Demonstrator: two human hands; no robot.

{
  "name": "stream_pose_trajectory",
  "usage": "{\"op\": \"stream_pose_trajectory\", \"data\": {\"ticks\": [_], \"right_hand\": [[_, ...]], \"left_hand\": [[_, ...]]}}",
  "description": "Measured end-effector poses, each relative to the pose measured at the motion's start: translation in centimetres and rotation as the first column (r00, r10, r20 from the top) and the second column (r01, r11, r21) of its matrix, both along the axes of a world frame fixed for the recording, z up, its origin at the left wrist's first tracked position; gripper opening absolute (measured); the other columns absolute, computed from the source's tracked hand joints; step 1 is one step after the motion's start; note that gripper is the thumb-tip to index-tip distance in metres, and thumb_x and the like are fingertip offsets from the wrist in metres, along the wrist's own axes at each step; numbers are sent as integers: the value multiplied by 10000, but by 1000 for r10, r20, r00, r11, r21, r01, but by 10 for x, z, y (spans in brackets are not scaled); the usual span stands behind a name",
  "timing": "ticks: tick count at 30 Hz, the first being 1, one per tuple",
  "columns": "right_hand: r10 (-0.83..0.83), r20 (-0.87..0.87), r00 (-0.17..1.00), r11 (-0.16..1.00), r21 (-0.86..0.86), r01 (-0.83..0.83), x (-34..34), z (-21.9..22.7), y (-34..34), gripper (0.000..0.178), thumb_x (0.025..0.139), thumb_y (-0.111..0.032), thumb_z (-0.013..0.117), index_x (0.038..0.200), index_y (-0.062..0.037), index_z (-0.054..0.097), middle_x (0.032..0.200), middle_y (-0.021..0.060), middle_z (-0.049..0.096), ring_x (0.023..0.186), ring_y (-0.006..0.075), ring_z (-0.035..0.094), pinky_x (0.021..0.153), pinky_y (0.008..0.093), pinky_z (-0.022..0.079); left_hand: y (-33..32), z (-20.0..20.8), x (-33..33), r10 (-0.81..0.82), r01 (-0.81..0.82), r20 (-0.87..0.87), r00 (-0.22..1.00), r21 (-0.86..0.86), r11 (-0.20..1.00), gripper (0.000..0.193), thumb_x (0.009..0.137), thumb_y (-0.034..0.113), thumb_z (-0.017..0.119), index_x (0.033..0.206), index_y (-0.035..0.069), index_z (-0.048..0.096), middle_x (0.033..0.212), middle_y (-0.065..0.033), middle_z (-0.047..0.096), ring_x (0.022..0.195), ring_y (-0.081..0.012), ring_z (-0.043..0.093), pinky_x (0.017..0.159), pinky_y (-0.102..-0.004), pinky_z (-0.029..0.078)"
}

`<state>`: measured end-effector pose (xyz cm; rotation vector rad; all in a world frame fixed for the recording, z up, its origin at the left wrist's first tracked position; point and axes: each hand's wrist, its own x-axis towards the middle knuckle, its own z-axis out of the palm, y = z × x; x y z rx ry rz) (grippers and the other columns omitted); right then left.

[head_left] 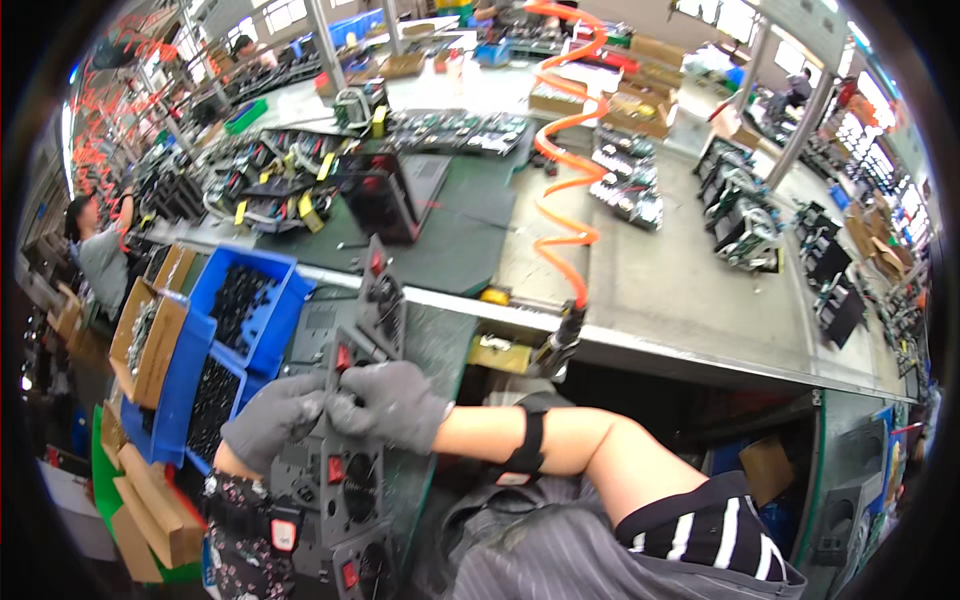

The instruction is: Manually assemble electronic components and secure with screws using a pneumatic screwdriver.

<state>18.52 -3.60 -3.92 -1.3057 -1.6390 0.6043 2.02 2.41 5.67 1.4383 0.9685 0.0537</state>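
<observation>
Head view: near the table's [435, 345] right edge, panels [352, 490] are lined up, probably for reach, under left hand [272, 418] and right hand [392, 405], grips unclear.

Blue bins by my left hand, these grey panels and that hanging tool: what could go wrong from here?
The left gloved hand is close to the blue bins, so a sideways bump might spill the small black parts. The grey panels lie close together, so pressing one could shift its neighbour. The tool on the orange coiled hose hangs beyond the right forearm, so raising that arm might knock it.
</observation>
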Motion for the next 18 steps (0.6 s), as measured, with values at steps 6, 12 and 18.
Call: {"op": "stream_pose_trajectory", "data": {"ticks": [6, 12, 18], "right_hand": [[80, -32, 996, 987, -139, -84, -1, 7, -5, 448, 847, -453, 522, 803, -12, 590, 733, 211, 612, 739, 387, 610, 666, 431, 485], [156, 36, 987, 987, -54, -154, 7, 9, -4, 403, 881, -418, 496, 846, -23, 566, 767, 208, 614, 764, 388, 609, 697, 450, 477], [-42, 358, 933, 956, 286, -67, 32, 21, -16, 262, 839, -286, 598, 889, -34, 551, 785, 148, 599, 746, 334, 609, 646, 426, 489]], "left_hand": [[-6, 4, -2, 43, -43, -68, 997, 6, 999, 413, 825, 360, 646, 1060, 22, 614, 678, 80, 510, 514, -14, 380, 472, -169, 273], [-9, 4, -10, 60, -45, -67, 996, 201, 978, 428, 859, 244, 614, 1221, 23, 553, 992, 6, 602, 812, -59, 543, 700, -182, 419], [-14, 31, -52, 265, -171, -124, 956, 496, 851, 418, 837, 212, 590, 1198, 3, 573, 1031, -25, 612, 911, -96, 541, 804, -227, 426]]}}
